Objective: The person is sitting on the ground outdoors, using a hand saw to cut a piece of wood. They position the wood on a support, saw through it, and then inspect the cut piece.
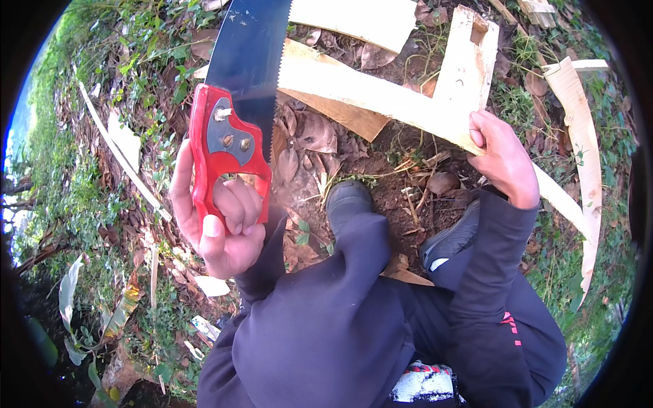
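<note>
Upper left of frame, your left hand [218,228] grips the red-handled steel handsaw [235,109]; your right hand [500,160] clasps the pale curved wooden plank [381,95]; keep strokes straight, plank pinned.

You have no packages, signs or screens anywhere in your view. The nearest thing to a label is the small pink printed mark on your dark sleeve [510,326] at about four o'clock, set near the elbow; its shape is too small to tell.
</note>
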Demonstrator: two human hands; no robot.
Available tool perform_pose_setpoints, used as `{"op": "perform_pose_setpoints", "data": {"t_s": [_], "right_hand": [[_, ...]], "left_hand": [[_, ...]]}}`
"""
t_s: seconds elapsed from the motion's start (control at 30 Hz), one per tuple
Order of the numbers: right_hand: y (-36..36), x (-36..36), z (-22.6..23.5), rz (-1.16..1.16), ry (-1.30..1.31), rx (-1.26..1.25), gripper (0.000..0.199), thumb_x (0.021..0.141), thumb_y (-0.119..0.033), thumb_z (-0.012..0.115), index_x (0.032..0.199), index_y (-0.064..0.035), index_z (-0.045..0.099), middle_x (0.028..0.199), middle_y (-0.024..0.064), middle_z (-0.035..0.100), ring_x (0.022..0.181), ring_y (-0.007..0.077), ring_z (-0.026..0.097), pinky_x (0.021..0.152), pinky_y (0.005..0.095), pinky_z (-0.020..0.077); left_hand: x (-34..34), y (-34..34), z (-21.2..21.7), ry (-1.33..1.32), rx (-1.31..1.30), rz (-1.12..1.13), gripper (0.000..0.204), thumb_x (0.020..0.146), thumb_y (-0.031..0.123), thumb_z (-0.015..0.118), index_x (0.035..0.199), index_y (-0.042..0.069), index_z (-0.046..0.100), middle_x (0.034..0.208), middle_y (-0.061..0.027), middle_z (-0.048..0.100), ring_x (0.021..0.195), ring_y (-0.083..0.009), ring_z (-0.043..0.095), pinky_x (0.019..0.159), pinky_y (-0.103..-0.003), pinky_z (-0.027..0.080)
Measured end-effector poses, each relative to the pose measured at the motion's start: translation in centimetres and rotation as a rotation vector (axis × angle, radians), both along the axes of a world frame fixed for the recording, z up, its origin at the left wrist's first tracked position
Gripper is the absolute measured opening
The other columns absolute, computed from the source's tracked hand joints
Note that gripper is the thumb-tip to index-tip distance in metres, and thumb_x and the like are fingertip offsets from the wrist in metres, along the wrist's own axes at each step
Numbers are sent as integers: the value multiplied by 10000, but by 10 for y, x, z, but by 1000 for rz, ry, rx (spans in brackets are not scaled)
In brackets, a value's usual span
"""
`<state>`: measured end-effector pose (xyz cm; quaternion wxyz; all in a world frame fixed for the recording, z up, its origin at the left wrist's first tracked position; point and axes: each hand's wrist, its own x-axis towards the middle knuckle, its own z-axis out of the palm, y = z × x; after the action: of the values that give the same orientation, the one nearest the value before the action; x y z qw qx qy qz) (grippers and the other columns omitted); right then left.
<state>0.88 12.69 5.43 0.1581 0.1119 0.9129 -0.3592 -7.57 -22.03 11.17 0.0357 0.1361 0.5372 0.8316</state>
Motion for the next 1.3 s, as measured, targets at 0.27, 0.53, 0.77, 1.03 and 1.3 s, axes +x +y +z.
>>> {"op": "perform_pose_setpoints", "data": {"t_s": [0.27, 0.53, 0.77, 1.03, 1.3], "right_hand": [[2, -3, 3, -11, -15, -33, 266, 658, 57, 584, 784, -20, 362, 751, 181, 439, 737, 415, 473, 661, 443, 384], [6, -10, 8, -98, -65, -101, 269, 650, 62, 573, 784, -20, 355, 706, 154, 387, 670, 328, 372, 629, 393, 374], [5, -14, 9, -98, -77, -65, 268, 655, 62, 578, 799, -4, 361, 708, 161, 382, 669, 316, 370, 631, 381, 382], [3, -17, 12, -96, -84, -60, 266, 658, 58, 578, 810, 4, 367, 717, 164, 391, 672, 327, 376, 636, 385, 385], [5, -17, 11, -218, -112, -199, 207, 713, 3, 629, 845, 17, 470, 730, 129, 482, 678, 281, 463, 672, 368, 428]], "left_hand": [[2, 5, -4, -7, -32, -19, 729, 932, 184, 526, 1505, -148, 220, 571, 1, 399, 463, -82, 374, 476, -239, 337], [23, 19, -23, -43, -80, -116, 685, 992, 224, 521, 1475, -171, 240, 544, 4, 399, 432, -82, 366, 415, -252, 286], [36, 37, -29, -124, -87, -105, 713, 939, 193, 592, 1460, -173, 272, 560, -1, 439, 455, -68, 373, 436, -248, 274], [38, 39, -30, -178, -93, -99, 720, 914, 177, 624, 1459, -160, 295, 568, -8, 463, 465, -65, 377, 447, -245, 276], [40, 46, -37, -191, -87, -121, 654, 929, 155, 614, 1455, -116, 336, 817, -88, 521, 591, -82, 456, 575, -260, 354]]}}
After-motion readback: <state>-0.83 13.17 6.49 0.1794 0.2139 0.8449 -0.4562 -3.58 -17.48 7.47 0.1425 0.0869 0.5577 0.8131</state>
